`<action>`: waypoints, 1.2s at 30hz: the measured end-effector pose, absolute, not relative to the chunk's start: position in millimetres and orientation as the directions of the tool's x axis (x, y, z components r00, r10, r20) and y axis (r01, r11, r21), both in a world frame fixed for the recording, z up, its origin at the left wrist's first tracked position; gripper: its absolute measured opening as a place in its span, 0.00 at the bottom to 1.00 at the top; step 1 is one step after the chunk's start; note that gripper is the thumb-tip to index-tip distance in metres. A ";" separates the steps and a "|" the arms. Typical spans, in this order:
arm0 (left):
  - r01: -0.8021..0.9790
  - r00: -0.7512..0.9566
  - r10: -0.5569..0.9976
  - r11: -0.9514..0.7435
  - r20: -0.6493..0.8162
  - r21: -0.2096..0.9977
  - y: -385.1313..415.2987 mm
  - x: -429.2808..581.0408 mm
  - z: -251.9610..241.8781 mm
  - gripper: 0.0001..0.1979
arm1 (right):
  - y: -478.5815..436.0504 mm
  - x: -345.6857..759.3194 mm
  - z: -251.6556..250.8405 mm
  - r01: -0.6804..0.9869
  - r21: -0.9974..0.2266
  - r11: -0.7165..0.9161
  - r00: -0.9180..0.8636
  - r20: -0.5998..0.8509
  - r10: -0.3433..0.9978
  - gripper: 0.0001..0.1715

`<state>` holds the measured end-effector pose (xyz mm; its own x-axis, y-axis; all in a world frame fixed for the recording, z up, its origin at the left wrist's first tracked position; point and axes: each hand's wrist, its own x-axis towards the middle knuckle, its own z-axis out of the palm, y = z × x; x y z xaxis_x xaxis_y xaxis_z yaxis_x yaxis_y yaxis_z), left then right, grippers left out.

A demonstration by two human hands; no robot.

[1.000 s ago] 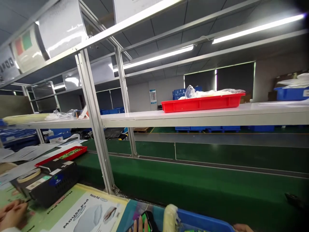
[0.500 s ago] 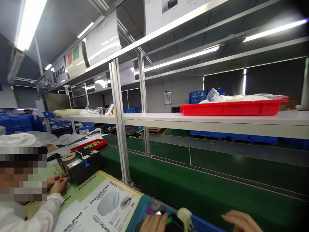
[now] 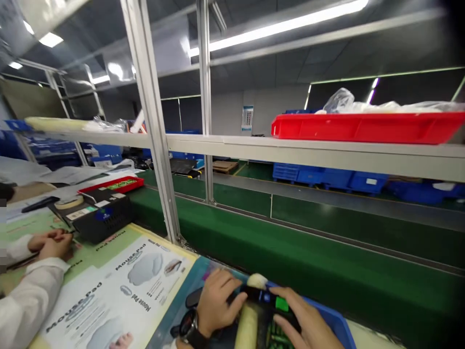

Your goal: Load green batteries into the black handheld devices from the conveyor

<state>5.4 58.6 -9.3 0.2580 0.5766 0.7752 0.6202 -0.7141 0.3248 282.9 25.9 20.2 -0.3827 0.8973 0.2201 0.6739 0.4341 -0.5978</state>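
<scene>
My left hand, with a dark watch on the wrist, bends its fingers and thumb around the left end of a black device with a bright green patch. My right hand is at the device's right side, thumb and forefinger apart around the green patch; contact is unclear. Below the device a pale yellow roll lies between my hands. Green circuit boards show partly under my right hand. A blue tray surrounds the right side of these things.
To my left, a co-worker's hands are close together beside a black box carrying a tape roll. A printed mouse pad sheet covers the bench. Ahead run a green conveyor belt, a metal post and a shelf with a red tray.
The view has tilted down and shifted. My right hand has moved left to the black device. More of my left hand, the watch, the yellow roll and the circuit boards now show.
</scene>
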 end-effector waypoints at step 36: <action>0.655 -0.098 0.678 -0.507 0.728 0.560 72.3 -42.6 7.2 0.17 | 135.5 422.2 -57.6 0.713 -0.602 -0.359 0.512 0.098 0.853 0.35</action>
<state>-42.6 72.3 7.2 -0.0985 0.6782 0.7283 0.6553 -0.5066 0.5603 422.2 135.5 -57.6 0.5125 0.8531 0.0978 0.7128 -0.3591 -0.6024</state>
